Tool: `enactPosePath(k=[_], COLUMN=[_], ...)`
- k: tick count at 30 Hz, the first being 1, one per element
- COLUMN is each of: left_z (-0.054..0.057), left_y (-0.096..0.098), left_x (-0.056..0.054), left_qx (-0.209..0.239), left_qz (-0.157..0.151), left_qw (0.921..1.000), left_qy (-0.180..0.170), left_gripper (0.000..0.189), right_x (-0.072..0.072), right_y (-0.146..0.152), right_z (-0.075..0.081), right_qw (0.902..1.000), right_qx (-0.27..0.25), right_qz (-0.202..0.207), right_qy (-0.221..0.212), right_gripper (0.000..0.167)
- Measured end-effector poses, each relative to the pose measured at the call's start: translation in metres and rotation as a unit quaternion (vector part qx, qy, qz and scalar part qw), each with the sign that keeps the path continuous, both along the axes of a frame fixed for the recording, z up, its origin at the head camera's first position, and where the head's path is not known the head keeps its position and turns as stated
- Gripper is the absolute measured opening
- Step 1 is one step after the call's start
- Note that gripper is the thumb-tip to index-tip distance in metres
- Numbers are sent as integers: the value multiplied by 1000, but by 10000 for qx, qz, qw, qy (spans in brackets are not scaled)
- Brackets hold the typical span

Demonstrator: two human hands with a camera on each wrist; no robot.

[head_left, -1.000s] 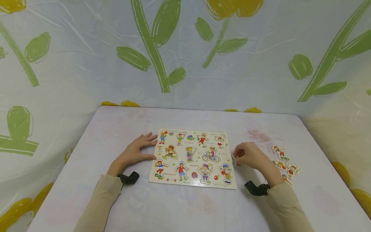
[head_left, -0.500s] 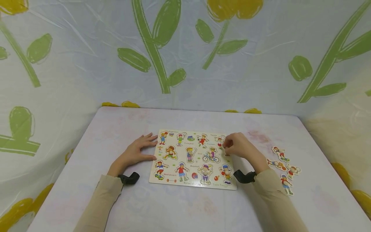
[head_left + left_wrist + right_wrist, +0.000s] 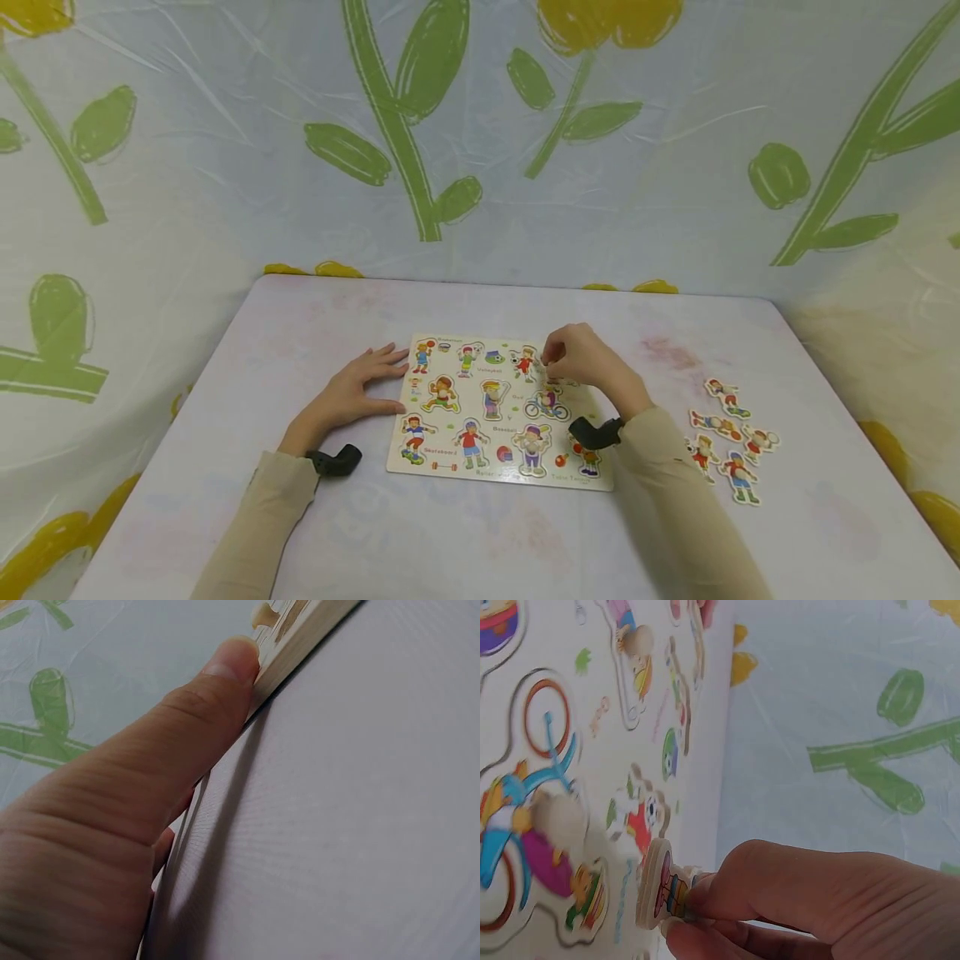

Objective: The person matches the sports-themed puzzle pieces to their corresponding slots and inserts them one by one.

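A pale puzzle board [image 3: 450, 433] with pictures of children playing sports lies on the table. My left hand [image 3: 348, 387] rests at the board's left edge, fingers extended, its thumb [image 3: 232, 660] touching the side in the left wrist view. My right hand [image 3: 588, 362] is over the board's upper right part, near the football player picture [image 3: 525, 363]. Between its thumb and fingers it pinches a small wooden puzzle piece [image 3: 660, 889], which is tilted on edge close over the board in the right wrist view. The bicycle piece [image 3: 546, 404] sits in the board, partly behind that hand.
Several loose puzzle pieces [image 3: 738, 479] lie in a cluster to the right of the board, including a skateboarder [image 3: 727, 398]. The table [image 3: 487, 542] has a pale cover. A flower-print sheet [image 3: 645, 208] hangs behind. A black device [image 3: 337, 461] is on the left wrist.
My right hand has moved from beside the board's right edge, up and left over its upper right part, carrying the puzzle piece. The left hand stays in place.
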State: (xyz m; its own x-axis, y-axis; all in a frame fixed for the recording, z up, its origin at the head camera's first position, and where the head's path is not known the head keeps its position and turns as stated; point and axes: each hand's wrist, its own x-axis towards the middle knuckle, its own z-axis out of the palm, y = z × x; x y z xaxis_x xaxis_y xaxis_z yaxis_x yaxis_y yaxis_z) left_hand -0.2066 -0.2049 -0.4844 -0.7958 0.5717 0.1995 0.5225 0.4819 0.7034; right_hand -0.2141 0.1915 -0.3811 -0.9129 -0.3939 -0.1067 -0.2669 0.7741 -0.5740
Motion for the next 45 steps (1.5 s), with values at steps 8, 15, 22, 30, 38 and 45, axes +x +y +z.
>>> enactPosePath(k=[8,15,22,30,38,45], left_z=[1,1,1,0,0,1], left_y=[0,1,1,0,1,-1], left_x=[1,1,0,-1,-1,-1], left_qx=[-33,-36,-73,-79,-85,-90], left_qz=[39,20,23,32,60,47], left_qw=[10000,10000,10000,10000,9999,9999], left_qy=[-75,-54,-32,-26,-79,-67], left_gripper=[68,68,69,69,69,70], right_x=[-10,-20,-27,-34,-36,-34], right_y=[-26,-50,-73,-97,-111,-115], right_z=[5,4,5,-7,-24,-36], right_qw=[9995,9993,9990,9987,9993,9995], right_qx=[-155,-117,-77,-164,-118,-213], right_qz=[241,314,425,475,347,120], right_qy=[124,174,132,103,-74,-206], right_gripper=[7,5,2,8,9,11])
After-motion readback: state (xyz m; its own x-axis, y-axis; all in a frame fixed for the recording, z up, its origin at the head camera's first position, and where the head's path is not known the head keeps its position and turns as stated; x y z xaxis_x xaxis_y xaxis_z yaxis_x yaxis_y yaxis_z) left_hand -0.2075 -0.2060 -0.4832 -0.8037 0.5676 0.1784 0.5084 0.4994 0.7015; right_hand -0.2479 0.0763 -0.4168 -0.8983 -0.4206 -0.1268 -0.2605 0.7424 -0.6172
